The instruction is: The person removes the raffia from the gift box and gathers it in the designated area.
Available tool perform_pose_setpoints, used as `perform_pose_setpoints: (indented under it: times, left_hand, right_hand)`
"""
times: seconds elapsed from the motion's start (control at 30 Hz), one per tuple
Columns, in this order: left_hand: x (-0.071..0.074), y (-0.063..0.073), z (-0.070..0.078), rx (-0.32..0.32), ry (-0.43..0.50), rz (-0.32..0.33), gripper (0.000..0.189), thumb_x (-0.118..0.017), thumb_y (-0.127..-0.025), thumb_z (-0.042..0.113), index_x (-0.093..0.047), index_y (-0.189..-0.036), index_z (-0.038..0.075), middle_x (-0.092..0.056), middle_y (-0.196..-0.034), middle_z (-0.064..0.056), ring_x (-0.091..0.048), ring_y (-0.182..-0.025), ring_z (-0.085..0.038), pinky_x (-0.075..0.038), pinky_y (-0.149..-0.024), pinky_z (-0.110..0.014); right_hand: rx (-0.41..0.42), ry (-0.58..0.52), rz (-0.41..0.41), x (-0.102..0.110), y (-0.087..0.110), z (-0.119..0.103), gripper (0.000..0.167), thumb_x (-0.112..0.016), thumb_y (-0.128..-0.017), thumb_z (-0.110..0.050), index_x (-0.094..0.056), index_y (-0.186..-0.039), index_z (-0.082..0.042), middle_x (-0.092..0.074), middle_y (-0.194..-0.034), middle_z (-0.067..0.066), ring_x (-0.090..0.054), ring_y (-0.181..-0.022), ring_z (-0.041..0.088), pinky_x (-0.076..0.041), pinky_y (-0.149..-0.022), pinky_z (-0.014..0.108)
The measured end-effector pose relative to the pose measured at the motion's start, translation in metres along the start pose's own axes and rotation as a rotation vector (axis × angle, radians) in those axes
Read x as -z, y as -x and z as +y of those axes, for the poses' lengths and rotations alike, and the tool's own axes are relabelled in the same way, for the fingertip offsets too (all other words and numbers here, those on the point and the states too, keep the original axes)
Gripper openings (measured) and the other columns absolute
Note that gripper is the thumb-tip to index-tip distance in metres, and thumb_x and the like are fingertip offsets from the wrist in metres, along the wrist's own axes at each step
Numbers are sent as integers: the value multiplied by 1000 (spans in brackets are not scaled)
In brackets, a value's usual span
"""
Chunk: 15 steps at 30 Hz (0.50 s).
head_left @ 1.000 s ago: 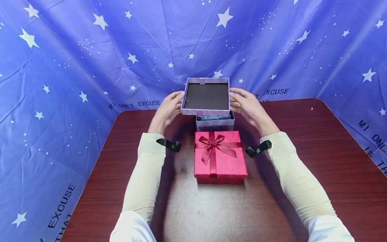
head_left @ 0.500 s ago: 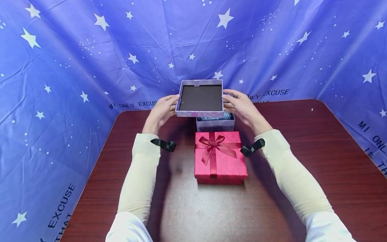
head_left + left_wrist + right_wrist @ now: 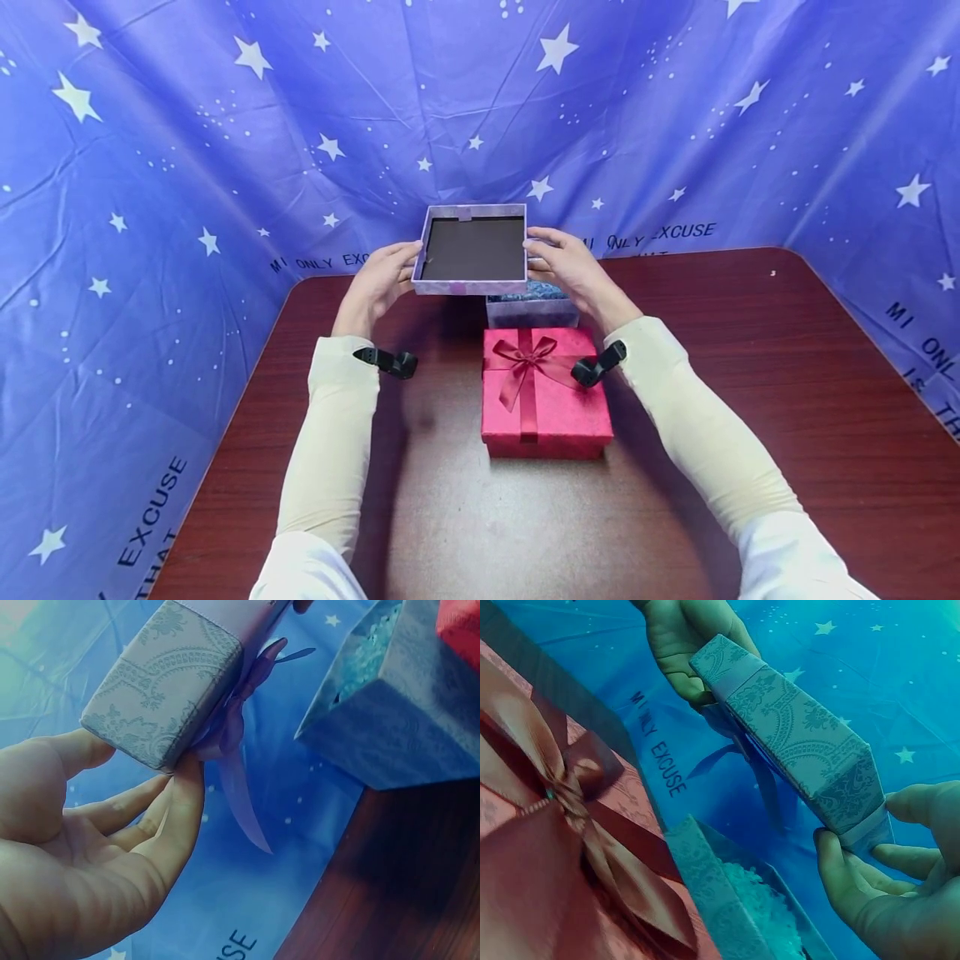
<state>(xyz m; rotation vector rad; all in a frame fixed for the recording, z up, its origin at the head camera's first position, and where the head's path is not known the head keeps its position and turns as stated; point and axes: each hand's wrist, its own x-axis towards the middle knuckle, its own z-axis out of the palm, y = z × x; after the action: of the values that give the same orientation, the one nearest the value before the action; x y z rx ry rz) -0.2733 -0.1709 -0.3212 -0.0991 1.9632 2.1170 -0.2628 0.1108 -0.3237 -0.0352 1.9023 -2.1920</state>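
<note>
Both hands hold a lilac patterned box lid [image 3: 476, 248] in the air at the back of the table, its dark inner side facing up. My left hand [image 3: 377, 283] pinches its left side between thumb and fingers, and my right hand [image 3: 572, 268] pinches its right side. From the lid's underside hangs a purple ribbon bow [image 3: 238, 720], seen in the left wrist view. Below and to the right stands the matching open box [image 3: 534, 313], partly hidden by the lid and right hand. Pale blue shredded filler [image 3: 761, 904] lies in it.
A red gift box [image 3: 558, 408] with a dark red ribbon bow stands just in front of the lilac box. The brown wooden table [image 3: 750, 350] reaches to a blue star-printed cloth [image 3: 637, 108] at the back and sides.
Both hands have carried the lid to the left and slightly down, so more of the open box shows. The red box and the open box have stayed in place.
</note>
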Motion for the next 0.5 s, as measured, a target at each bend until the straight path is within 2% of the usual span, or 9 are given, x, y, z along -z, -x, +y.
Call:
perform_pose_setpoints:
  times: [0.1,0.27,0.37,0.5]
  left_hand:
    - [7,1,-2,5,-4,-3,50,-53,-99,26,-42,-140,0,-63,-98,-1,-64,-86,-11,-55,-77,-23]
    - [20,4,-4,7,12,-15,50,-53,-99,24,-41,-139,-3,-65,-93,-1,-65,-81,-11,-56,-72,-23]
    - [27,5,-7,5,24,-19,43,-52,-99,22,-45,-134,-3,-66,-86,0,-65,-75,-10,-56,-67,-23]
    - [35,7,-10,10,34,-24,29,-51,-100,19,-50,-121,-1,-65,-80,1,-64,-70,-8,-55,-64,-22]
  right_hand:
    - [-11,2,-12,-6,-2,3,51,-54,-98,-16,-37,-145,-5,-52,-123,14,-64,-82,9,-57,-76,20]
    - [-23,26,-50,-15,-5,8,54,-53,-98,-15,-33,-147,-6,-46,-138,19,-63,-92,15,-55,-88,26]
    - [-23,35,-68,-21,-7,11,54,-52,-98,-15,-32,-148,-5,-44,-142,19,-61,-104,22,-52,-95,31]
    - [-24,38,-78,-29,-9,14,54,-52,-98,-13,-32,-148,-5,-43,-143,19,-59,-111,29,-52,-96,32]
